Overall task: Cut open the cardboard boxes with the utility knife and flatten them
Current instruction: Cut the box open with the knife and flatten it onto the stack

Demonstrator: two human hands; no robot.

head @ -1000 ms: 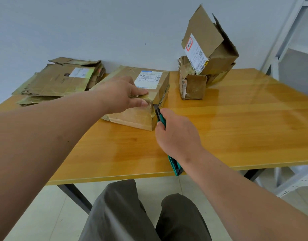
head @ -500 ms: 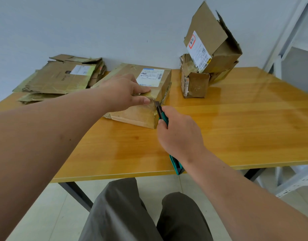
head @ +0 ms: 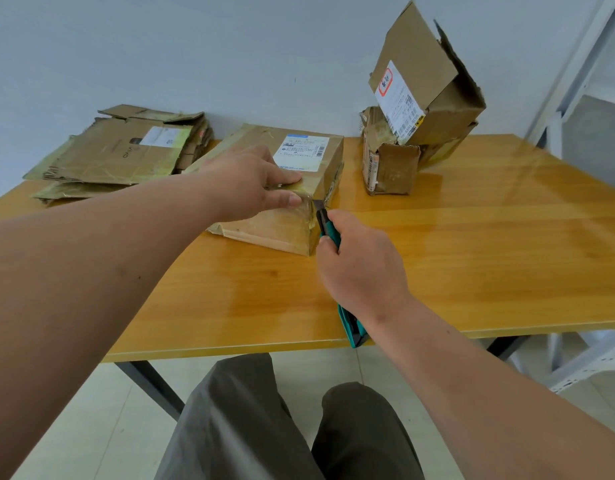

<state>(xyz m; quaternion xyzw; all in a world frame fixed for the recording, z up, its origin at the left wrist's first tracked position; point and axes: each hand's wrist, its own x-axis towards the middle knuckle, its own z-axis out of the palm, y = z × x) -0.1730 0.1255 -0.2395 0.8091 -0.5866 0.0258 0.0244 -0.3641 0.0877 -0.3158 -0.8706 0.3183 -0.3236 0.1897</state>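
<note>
A taped cardboard box (head: 292, 188) lies on a glossy yellow wooden bench (head: 472, 258), near its far edge. On its top is a white shipping label (head: 304, 152) with a blue strip, small print and a barcode; the print is too small to read.

To the left, against the pale wall (head: 195, 46), sits a stack of flattened boxes (head: 122, 154). The top sheet bears a white label and faint printed lettering that cannot be made out.

To the right of the taped box, well apart from it, stand two opened boxes (head: 420, 109), one tilted on top of the other with its flaps up. The upper one carries a long white label (head: 398, 98) with red characters in a red frame, barcodes and a yellow strip at the end; the lower one has a label down its side, unreadable.

A white metal shelf frame (head: 583, 64) rises at the far right. Below the bench edge are the person's knees in grey trousers (head: 264, 427) and a tiled floor.

The left hand (head: 257, 181) holds the near right corner of the taped box, fingers flat on top and thumb pressed against the front face. The right hand (head: 361, 268) is wrapped around a teal utility knife (head: 328, 230), whose blade tip touches the box's corner just beside the left thumb. The knife's rear end sticks out under the wrist.
</note>
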